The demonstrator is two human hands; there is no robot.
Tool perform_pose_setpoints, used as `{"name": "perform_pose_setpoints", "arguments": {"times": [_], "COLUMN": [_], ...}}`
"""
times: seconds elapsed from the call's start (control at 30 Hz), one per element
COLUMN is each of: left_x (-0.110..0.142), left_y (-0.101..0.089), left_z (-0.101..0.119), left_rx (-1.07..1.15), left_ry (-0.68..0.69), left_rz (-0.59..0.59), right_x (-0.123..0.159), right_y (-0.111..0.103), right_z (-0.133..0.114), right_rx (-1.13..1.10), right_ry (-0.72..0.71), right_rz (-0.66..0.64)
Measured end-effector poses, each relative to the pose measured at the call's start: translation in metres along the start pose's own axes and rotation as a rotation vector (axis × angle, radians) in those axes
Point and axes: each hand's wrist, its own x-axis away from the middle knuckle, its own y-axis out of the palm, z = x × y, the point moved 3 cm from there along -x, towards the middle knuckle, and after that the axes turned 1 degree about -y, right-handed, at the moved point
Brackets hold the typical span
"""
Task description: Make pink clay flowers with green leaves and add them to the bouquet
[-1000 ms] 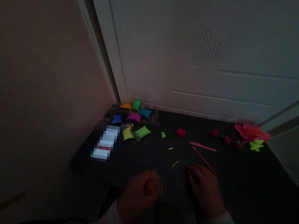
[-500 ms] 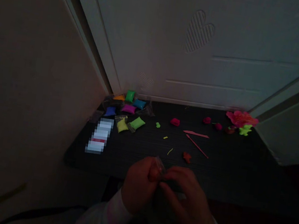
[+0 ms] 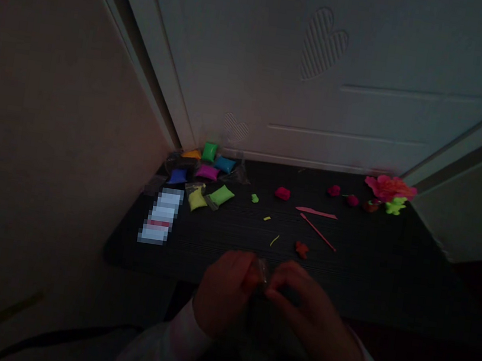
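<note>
Big pale door (image 3: 262,58) stands across the far side, well beyond the grip. The dark table (image 3: 370,282) reaches up to it; both hands are at its near edge, with tabletop stretching right of them to the side edge. Left hand (image 3: 223,291) is curled tight around a small clear bag (image 3: 263,272) with something orange inside. Right hand (image 3: 311,319) has thumb and fingers bunched at the bag's clear end, too dark to tell if they're pinching it. Pink stick (image 3: 318,232) lies beyond the right hand, red lump (image 3: 302,249) just past its knuckles, thin yellow strip (image 3: 274,241) straight ahead of the bag.
</note>
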Motion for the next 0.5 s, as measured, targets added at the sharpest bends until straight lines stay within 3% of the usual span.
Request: {"name": "perform_pose_setpoints", "arguments": {"times": [0.13,0.3,0.4,0.5], "left_x": [0.002,0.005,0.006,0.006], "left_y": [0.001,0.000,0.005,0.012], "left_z": [-0.006,-0.013,-0.017,-0.016], "left_rx": [0.093,0.624,1.000,1.189], "left_ry": [-0.013,-0.164,-0.307,-0.397], "left_rz": [-0.096,-0.267,-0.282,-0.246], "right_x": [-0.001,-0.003,-0.003,-0.002], "right_y": [-0.004,-0.009,-0.011,-0.010], "right_z": [0.004,0.011,0.012,0.013], "right_rx": [0.029,0.053,0.036,-0.030], "right_ry": [-0.048,0.017,0.057,0.123], "right_rz": [-0.041,-0.005,0.015,0.054]}}
